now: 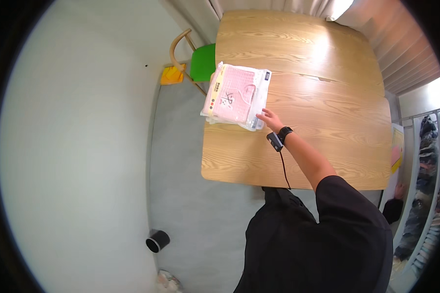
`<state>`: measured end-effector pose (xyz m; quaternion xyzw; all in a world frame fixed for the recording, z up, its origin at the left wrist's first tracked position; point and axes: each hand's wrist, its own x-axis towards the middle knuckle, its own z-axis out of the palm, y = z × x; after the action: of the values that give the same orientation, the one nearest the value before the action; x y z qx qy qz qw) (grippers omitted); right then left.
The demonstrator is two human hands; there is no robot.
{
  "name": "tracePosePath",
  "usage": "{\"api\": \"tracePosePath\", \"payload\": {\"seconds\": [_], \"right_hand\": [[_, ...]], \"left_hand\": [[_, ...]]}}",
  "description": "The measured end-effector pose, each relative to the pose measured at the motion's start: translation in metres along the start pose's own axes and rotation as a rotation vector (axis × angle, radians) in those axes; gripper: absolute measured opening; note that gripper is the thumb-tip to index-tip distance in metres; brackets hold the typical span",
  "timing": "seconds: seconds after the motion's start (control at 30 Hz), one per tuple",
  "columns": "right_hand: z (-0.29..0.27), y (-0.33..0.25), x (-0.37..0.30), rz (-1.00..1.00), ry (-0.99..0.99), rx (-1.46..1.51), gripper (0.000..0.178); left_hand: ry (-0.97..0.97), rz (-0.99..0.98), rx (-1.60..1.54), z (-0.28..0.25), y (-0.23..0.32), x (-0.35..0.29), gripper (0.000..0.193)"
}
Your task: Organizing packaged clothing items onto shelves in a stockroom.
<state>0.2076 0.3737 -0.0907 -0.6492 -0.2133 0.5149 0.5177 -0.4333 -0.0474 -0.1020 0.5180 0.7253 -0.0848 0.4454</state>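
Observation:
A flat, clear plastic package of folded pink waffle-textured fabric lies on the left part of the wooden table. A pale yellow label strip runs along its left side, and a small dark drawing marks the front. Layered plastic edges under it suggest more than one package, but I cannot tell how many. My right hand reaches to the package's lower right corner, its fingers stretched and apart, the tips at the plastic edge. On that wrist sits a black band with a small dark device and cable. My left hand is out of view.
The wooden table has a seam across it. A chair with a green seat stands at its far left, beside a yellow packet. A black bin is on the floor. Clothes racks line the right.

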Motion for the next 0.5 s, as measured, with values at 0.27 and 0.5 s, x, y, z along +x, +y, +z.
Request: {"api": "tracePosePath", "payload": {"seconds": [0.27, 0.5], "right_hand": [[0.029, -0.008, 0.026, -0.040, 0.145, 0.170, 0.049], [0.049, -0.045, -0.012, -0.249, 0.280, 0.101, 0.025]], "left_hand": [[-0.040, -0.052, 0.076, -0.068, 0.017, 0.066, 0.028], [-0.120, -0.004, 0.125, -0.113, 0.064, 0.158, 0.028]]}}
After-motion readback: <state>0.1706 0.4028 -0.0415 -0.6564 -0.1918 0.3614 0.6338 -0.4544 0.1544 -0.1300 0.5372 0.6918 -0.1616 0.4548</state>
